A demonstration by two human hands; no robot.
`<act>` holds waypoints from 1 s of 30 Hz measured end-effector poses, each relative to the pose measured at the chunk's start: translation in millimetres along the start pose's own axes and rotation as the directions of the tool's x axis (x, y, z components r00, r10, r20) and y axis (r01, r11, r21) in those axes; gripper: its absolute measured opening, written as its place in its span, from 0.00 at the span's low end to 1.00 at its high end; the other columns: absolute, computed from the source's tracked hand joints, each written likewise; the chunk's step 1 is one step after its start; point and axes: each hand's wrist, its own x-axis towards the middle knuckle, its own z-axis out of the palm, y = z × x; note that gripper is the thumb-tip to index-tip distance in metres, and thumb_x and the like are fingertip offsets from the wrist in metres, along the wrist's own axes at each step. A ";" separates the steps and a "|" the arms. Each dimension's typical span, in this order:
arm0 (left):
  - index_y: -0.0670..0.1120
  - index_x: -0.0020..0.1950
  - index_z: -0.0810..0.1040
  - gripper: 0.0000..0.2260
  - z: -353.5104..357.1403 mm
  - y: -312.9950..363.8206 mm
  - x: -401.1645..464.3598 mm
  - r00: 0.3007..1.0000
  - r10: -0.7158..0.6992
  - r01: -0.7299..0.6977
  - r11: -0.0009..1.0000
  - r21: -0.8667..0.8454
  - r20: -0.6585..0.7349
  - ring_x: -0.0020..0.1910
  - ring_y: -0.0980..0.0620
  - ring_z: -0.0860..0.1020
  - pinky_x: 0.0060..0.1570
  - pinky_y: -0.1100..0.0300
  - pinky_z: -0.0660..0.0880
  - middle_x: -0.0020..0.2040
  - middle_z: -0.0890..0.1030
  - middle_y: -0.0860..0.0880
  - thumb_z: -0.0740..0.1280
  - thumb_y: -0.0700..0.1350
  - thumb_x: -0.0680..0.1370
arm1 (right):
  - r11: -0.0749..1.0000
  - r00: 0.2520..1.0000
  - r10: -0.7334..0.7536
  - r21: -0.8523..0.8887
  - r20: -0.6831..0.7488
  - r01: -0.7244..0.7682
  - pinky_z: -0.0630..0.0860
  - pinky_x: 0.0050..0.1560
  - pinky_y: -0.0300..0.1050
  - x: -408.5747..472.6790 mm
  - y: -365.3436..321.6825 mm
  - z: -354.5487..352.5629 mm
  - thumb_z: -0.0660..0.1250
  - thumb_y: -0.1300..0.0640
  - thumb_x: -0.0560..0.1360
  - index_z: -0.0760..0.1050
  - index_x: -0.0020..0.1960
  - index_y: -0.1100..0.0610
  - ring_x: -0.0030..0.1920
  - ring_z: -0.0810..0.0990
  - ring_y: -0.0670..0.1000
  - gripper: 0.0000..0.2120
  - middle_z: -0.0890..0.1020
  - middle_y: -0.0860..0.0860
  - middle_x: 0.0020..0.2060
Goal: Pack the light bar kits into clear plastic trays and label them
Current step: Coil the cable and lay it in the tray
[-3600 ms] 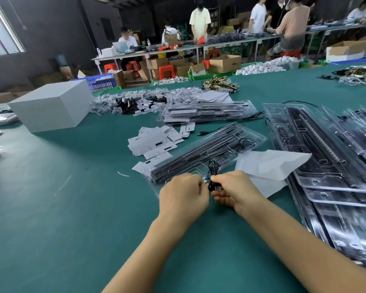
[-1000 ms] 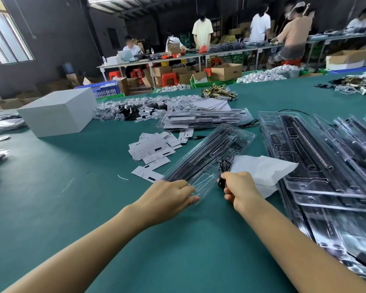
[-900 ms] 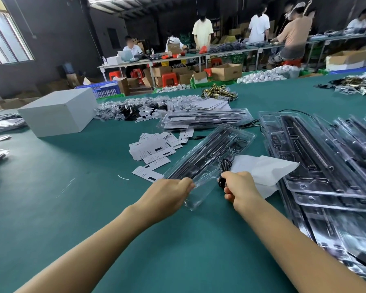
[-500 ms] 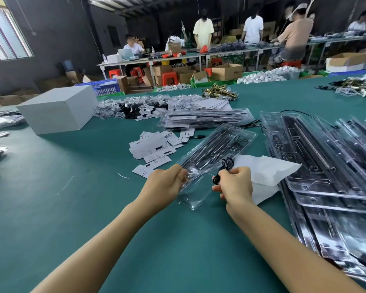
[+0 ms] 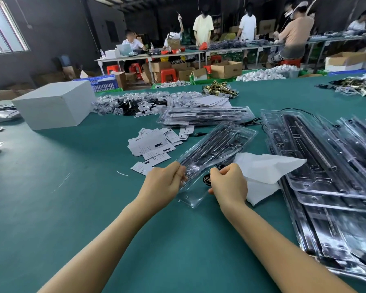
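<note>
A clear plastic tray (image 5: pixel 218 146) with a black light bar inside lies at an angle on the green table (image 5: pixel 72 208). My left hand (image 5: pixel 163 183) grips the tray's near left edge and lifts its near flap. My right hand (image 5: pixel 228 185) pinches a coiled black cable (image 5: pixel 206 178) over the tray's near end. White labels (image 5: pixel 154 144) lie scattered left of the tray. White paper sheets (image 5: pixel 262 170) lie to its right.
Stacks of clear trays (image 5: pixel 325 166) with light bars fill the right side. A packed tray pile (image 5: pixel 205 116) sits behind. A white box (image 5: pixel 55 103) stands at the back left, with small bagged parts (image 5: pixel 131 103) beside it. People work at a far bench.
My left hand has gone from resting on the tray's edge to gripping and lifting it. My right hand has brought the coiled cable over the tray's near end.
</note>
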 end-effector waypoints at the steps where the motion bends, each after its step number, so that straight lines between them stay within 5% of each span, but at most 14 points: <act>1: 0.52 0.38 0.71 0.12 0.0 -0.4 -0.2 1.000 0.007 -0.007 1.000 0.006 -0.003 0.37 0.51 0.82 0.42 0.50 0.77 0.38 0.84 0.51 0.57 0.47 0.82 | 0.999 1.000 -0.028 -0.039 -0.007 0.027 0.70 0.36 0.44 0.4 1.1 0.3 0.62 0.52 0.74 0.67 0.42 0.55 0.35 0.81 0.54 0.08 0.80 0.50 0.33; 5: 0.44 0.41 0.73 0.15 0.1 -0.3 -1.8 0.999 0.050 -0.050 0.999 0.021 -0.007 0.37 0.43 0.81 0.41 0.47 0.76 0.37 0.83 0.46 0.56 0.49 0.82 | 0.980 0.991 -0.127 -0.159 -0.043 0.118 0.61 0.30 0.42 1.5 2.1 3.4 0.63 0.51 0.74 0.70 0.41 0.56 0.34 0.72 0.49 0.09 0.75 0.47 0.32; 16: 0.39 0.39 0.70 0.17 -0.9 7.0 -8.9 0.984 0.168 -0.160 0.979 0.124 -0.061 0.28 0.42 0.70 0.31 0.47 0.68 0.27 0.73 0.44 0.55 0.51 0.79 | 0.859 0.918 -0.391 -0.385 -0.069 0.337 0.62 0.30 0.44 -2.4 9.6 9.8 0.60 0.51 0.76 0.65 0.34 0.54 0.34 0.73 0.57 0.14 0.76 0.52 0.29; 21: 0.42 0.37 0.67 0.14 0.2 7.7 -10.8 0.977 0.205 -0.193 0.966 0.173 -0.055 0.26 0.45 0.65 0.28 0.53 0.61 0.25 0.66 0.51 0.60 0.46 0.80 | 0.828 0.893 -0.443 -0.422 -0.086 0.370 0.63 0.34 0.44 -0.7 12.4 11.0 0.64 0.52 0.75 0.72 0.34 0.57 0.44 0.69 0.54 0.13 0.71 0.51 0.40; 25: 0.44 0.35 0.66 0.15 0.2 11.4 -13.9 0.959 0.272 -0.250 0.944 0.215 -0.081 0.25 0.48 0.61 0.26 0.59 0.58 0.25 0.61 0.54 0.60 0.48 0.79 | 0.879 0.921 -0.384 -0.333 -0.066 0.343 0.61 0.35 0.44 3.4 13.3 9.3 0.65 0.53 0.75 0.71 0.33 0.58 0.44 0.70 0.53 0.14 0.71 0.50 0.39; 30: 0.46 0.40 0.76 0.18 6.9 7.3 -20.7 0.961 0.265 -0.246 0.951 0.187 -0.081 0.32 0.49 0.76 0.29 0.55 0.71 0.32 0.77 0.53 0.56 0.57 0.78 | 0.951 0.975 -0.223 -0.217 0.012 0.220 0.64 0.30 0.43 7.0 9.8 4.4 0.68 0.52 0.73 0.76 0.33 0.64 0.33 0.72 0.52 0.17 0.79 0.57 0.31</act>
